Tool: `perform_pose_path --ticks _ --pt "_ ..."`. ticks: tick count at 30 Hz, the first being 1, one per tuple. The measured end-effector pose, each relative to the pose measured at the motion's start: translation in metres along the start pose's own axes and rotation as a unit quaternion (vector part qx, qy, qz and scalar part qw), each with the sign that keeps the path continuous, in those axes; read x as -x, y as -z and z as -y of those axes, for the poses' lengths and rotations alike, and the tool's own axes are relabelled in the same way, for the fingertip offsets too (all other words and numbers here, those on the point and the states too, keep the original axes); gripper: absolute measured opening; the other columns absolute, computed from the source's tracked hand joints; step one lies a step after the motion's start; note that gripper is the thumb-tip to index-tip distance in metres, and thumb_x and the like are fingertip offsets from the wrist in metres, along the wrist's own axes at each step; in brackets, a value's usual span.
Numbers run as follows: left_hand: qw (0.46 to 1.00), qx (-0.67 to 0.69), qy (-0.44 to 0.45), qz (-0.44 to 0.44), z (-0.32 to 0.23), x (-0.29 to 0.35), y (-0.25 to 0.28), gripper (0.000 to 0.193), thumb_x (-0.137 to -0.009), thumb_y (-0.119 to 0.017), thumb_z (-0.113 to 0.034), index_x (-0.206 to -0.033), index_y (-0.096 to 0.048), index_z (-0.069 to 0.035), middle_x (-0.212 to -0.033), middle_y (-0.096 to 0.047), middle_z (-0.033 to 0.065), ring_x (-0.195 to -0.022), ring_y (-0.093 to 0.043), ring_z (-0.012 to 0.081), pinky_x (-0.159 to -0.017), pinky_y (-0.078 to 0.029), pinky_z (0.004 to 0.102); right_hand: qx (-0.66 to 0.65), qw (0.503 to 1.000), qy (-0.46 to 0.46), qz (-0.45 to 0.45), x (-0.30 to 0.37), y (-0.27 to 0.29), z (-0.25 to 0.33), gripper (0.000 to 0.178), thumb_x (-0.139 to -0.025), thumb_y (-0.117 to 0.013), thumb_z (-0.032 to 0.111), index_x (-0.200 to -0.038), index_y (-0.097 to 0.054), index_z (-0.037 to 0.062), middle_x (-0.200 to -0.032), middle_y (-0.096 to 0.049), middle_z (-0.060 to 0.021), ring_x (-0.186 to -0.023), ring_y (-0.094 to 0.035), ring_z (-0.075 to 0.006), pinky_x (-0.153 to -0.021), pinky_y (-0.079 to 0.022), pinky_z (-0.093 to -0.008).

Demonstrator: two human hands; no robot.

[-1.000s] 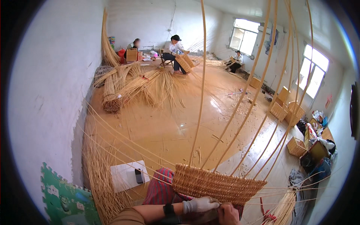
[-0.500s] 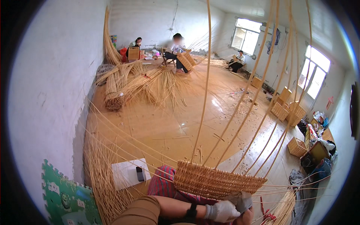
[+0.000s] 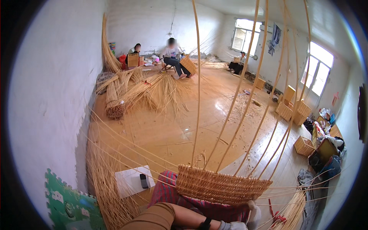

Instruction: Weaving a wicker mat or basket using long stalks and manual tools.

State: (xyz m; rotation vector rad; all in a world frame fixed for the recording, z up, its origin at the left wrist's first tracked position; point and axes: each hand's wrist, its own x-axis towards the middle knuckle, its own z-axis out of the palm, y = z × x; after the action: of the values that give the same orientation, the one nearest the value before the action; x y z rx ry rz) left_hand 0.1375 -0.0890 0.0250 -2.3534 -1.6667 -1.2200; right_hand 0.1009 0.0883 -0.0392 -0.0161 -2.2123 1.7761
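Observation:
A half-woven wicker basket point(image 3: 222, 187) lies on a red striped cloth point(image 3: 165, 191) over my lap, at the bottom middle. Several long bare stakes point(image 3: 197, 88) rise from its rim and fan out toward the top of the view. My left forearm, in a brown sleeve with a black wristband, reaches in from the lower edge. My left hand point(image 3: 243, 221) wears a pale glove and rests against the basket's lower right side, half cut off by the frame. I cannot tell its grip. My right hand does not show.
Loose willow rods point(image 3: 101, 180) lie along the left wall beside a green foam mat point(image 3: 69, 207) and a white sheet with a small black device point(image 3: 143, 181). Tied rod bundles point(image 3: 115, 105) lie farther off. Three people sit at the back. Finished baskets point(image 3: 303, 145) stand right.
My left arm has slid right and down along the basket's lower edge. My right hand, visible beside it earlier, has dropped out of the frame. The view has tilted up slightly.

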Motion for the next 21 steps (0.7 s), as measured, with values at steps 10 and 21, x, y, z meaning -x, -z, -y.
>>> perform_pose_path --ticks 10,21 --pt "0.999 -0.032 -0.037 -0.017 0.003 -0.002 0.006 0.021 -0.081 -0.068 -0.032 -0.069 -0.062 -0.015 -0.061 -0.061 0.0133 -0.056 -0.061 0.0404 -0.050 -0.046 0.0528 -0.337 0.941 0.021 -0.016 0.003 -0.048 0.128 0.027 -0.099 -0.063 0.024 -0.117 -0.066 0.0042 -0.111 -0.068 -0.0134 -0.113 -0.065 -0.0271 -0.105 -0.047 -0.0441" --pt "0.994 -0.032 0.100 -0.024 0.023 0.049 0.025 0.022 -0.088 -0.069 -0.039 -0.085 -0.074 -0.017 -0.080 -0.070 0.0114 -0.074 -0.067 0.0371 -0.064 -0.053 0.0479 -0.436 0.869 0.036 0.231 0.005 -0.045 0.145 0.078 -0.104 -0.057 0.048 -0.163 -0.024 0.0075 -0.136 -0.063 -0.0235 -0.116 -0.067 -0.0362 -0.107 -0.051 -0.0537"
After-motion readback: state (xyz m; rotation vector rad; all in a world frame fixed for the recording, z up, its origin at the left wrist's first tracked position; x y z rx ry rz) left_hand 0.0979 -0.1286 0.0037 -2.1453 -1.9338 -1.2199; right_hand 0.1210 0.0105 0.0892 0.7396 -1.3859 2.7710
